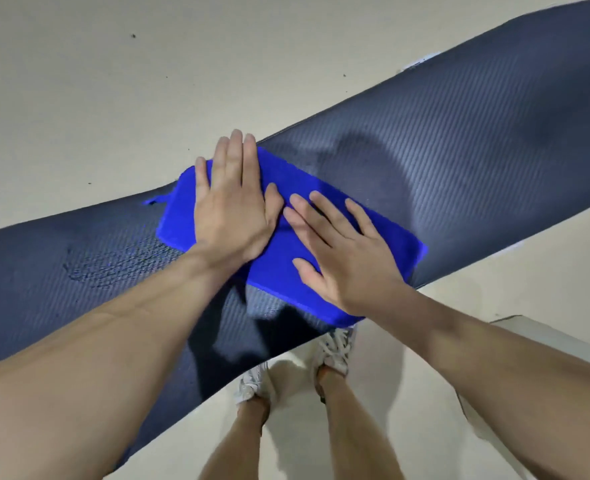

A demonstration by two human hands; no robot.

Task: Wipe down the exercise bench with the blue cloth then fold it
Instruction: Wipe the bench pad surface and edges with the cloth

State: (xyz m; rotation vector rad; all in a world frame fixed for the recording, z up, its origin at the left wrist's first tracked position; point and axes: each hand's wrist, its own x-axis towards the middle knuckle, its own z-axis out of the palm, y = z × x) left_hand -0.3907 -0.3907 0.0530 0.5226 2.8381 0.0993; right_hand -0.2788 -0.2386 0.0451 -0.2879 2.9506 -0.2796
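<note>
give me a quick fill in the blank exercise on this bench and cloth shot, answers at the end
1. Both hands, left and right, press flat on the ____ cloth.
2. The cloth lies on the dark ____.
3. The fingers of both hands are ____, not curled into a grip.
4. Below the bench, the person's two ____ stand on the floor.

Answers: blue; bench; spread; shoes

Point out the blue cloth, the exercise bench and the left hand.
blue cloth (279,271): head view, on bare fabric between the two wrists.
exercise bench (477,133): head view, on the ribbed dark pad right of the cloth.
left hand (232,216): head view, on the back of the hand pressed flat on the cloth.
</note>
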